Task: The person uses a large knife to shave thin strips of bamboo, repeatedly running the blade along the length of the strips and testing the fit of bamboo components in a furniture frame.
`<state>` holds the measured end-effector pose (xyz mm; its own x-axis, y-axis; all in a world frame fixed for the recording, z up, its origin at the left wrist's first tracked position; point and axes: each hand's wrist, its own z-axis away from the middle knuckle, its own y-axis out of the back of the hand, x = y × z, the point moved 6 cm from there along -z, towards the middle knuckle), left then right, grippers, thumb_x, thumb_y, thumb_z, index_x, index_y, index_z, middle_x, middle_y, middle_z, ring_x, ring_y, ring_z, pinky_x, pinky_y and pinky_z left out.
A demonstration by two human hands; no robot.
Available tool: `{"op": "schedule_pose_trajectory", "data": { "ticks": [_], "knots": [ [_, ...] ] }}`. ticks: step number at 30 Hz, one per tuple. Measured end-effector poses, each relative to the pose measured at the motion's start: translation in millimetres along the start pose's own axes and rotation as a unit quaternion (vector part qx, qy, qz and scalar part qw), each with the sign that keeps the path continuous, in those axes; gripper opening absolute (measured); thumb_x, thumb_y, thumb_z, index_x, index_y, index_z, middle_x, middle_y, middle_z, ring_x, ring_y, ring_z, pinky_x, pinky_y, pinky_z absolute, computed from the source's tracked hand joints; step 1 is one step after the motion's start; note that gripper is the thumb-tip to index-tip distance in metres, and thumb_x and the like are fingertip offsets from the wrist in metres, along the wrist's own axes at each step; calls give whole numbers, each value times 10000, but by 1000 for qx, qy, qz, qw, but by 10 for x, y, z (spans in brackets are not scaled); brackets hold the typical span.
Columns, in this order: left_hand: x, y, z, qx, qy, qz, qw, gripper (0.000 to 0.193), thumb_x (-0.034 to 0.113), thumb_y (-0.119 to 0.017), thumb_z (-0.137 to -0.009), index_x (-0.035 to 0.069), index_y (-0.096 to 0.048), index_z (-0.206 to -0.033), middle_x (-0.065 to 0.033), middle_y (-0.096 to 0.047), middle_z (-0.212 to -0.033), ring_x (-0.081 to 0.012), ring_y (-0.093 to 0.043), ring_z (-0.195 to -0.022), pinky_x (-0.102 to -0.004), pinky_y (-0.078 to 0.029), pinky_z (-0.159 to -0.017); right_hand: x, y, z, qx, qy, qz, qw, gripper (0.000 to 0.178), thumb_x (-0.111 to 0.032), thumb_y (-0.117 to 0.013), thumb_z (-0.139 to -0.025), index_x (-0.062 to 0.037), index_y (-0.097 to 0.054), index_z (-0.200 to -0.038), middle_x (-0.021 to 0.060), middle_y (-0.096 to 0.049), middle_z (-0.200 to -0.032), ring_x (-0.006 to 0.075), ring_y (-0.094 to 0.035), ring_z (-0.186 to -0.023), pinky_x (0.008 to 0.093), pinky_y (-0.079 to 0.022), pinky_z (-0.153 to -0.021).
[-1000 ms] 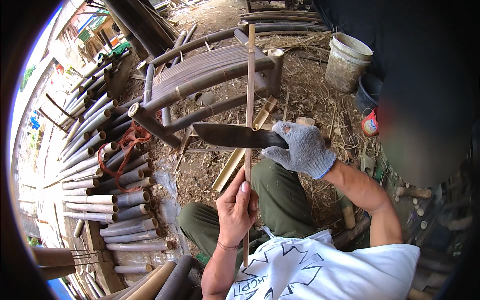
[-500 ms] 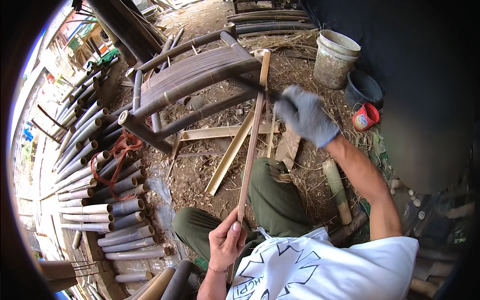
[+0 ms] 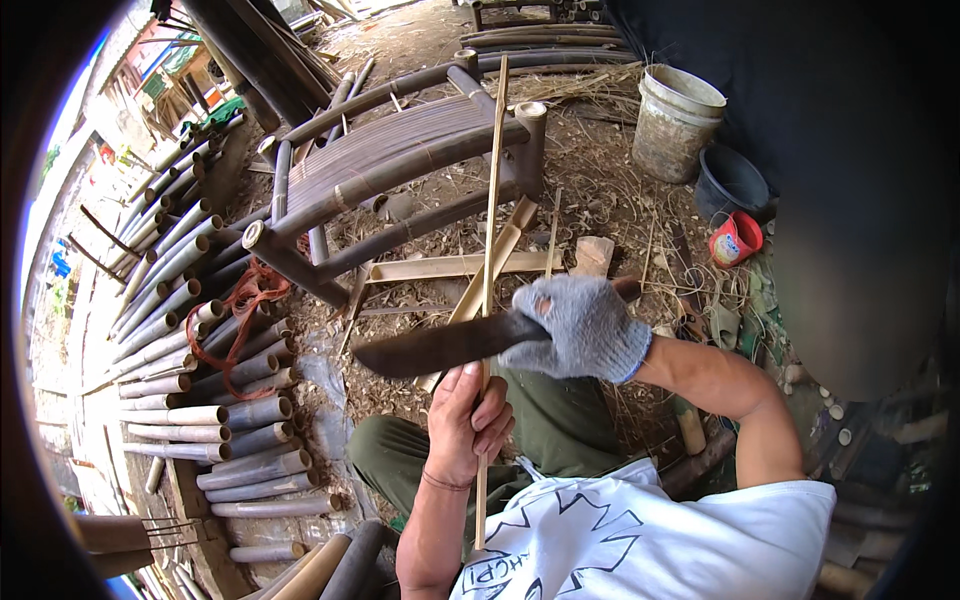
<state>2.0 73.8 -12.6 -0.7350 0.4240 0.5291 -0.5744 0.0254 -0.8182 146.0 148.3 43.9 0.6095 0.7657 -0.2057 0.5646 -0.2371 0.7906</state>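
Observation:
A long, narrow bamboo strip (image 3: 493,190) stands nearly lengthwise in front of me, its far end reaching over the bamboo bench (image 3: 385,185). My bare left hand (image 3: 467,420) pinches it low down, near my lap. Wearing a grey knit glove, my right hand (image 3: 580,330) is closed round the handle of a machete (image 3: 440,345). The dark, broad blade points left and crosses the strip just above my left fingers. Whether the edge touches the strip I cannot tell. Beyond the blade, a wider split bamboo piece (image 3: 505,245) lies slanting on the ground.
Cut bamboo poles (image 3: 255,440) are stacked at the left, with red twine (image 3: 245,315) over them. A dirty white bucket (image 3: 680,120), a black bucket (image 3: 730,182) and a small red container (image 3: 735,240) stand at the far right. Shavings litter the dirt floor.
My right hand has come nearer and down with the machete, from the strip's far end to beside my left hand. The strip has turned, showing a narrower face, and its far end reaches farther out.

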Motion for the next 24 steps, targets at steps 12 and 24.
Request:
{"op": "schedule_pose_trajectory", "data": {
  "ticks": [12,24],
  "knots": [
    [-334,317,687,12,52,-54,997,504,299,-460,-1075,91,-377,-1526,61,-296,-513,-40,-253,-361,-208,-282,-344,890,324,-75,32,-119,54,991,431,-523,-675,-894,-94,-629,-894,140,-617,-713,364,-642,-643,448,-506,-580],
    [-484,497,992,13,65,-126,990,532,345,-523,-1050,63,-429,-1491,48,-314,-512,-45,-246,-377,-211,-280,-342,1684,658,-111,91,-270,17,958,626,-636,-484,-977,-63,-613,-759,141,-619,-692,320,-646,-647,436,-499,-607]
  ]
}}
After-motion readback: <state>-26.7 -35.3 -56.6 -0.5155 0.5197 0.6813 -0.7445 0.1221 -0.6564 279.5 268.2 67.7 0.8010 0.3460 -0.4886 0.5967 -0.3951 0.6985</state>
